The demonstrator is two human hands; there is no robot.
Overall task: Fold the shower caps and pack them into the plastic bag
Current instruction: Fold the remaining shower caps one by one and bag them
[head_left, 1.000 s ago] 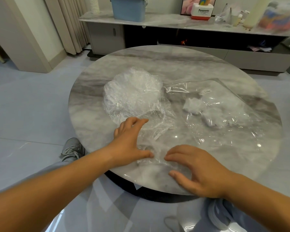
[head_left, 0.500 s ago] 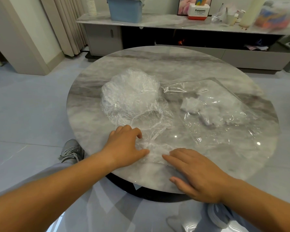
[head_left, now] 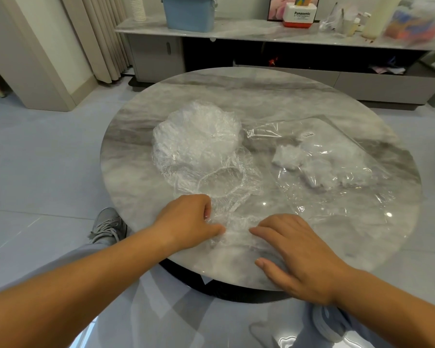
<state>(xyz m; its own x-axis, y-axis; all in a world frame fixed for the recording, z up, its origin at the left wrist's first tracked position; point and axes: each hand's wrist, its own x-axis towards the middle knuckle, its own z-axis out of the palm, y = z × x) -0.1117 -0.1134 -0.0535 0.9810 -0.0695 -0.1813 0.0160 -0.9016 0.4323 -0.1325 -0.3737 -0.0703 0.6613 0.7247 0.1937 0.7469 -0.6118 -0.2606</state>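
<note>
Left hand (head_left: 186,219): we are watching it curling its fingers and thumb down onto a crumpled shower cap (head_left: 234,233), gripping the thin film.
Right hand (head_left: 299,254): we are seeing it lying flat and wide, fingers nearly straight, fingertips pressing the right side of that same cap.
Shower cap: it is sitting bunched between the two hands on the round marble surface (head_left: 261,91), close to the near rim.
Pile of shower caps (head_left: 199,136): it is puffing up left of centre, and a loose elastic hem is trailing from it toward the hands; we are not making out where one cap ends.
Plastic bag (head_left: 357,187): it is lying flat on the right, just beside the pile, with white folded caps (head_left: 309,162) showing inside.
Floor: a grey shoe (head_left: 108,224) is resting by the near left rim.
</note>
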